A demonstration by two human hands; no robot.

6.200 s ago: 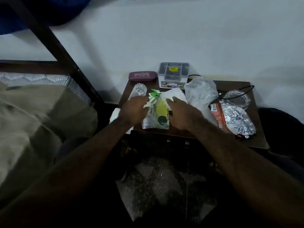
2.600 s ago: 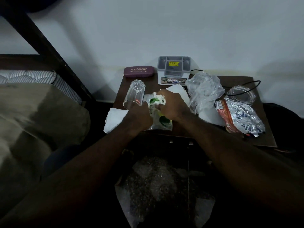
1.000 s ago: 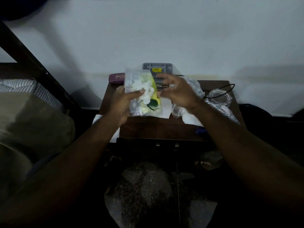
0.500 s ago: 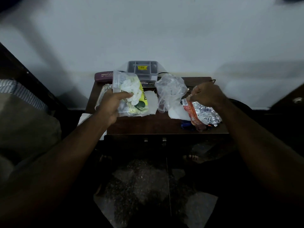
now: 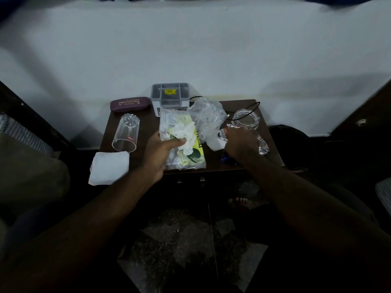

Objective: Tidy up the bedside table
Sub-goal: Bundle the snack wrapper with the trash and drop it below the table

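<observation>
We see the thumb of the left hand (image 5: 157,157) pinching a crumpled tissue (image 5: 184,134) against the clear packet (image 5: 169,123), held over the near middle of the bedside table (image 5: 146,123). Fingers of the right hand (image 5: 241,142) curl, seemingly around the foil wrapper (image 5: 262,145) at the table's right, though dimness blurs the grip.

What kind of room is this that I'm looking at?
Most likely a bedroom, right at the bedside: a small dark wooden table stands against a white wall, a striped mattress edge shows at the left, and a spectacles case and a tipped-over glass lie on the table.
</observation>
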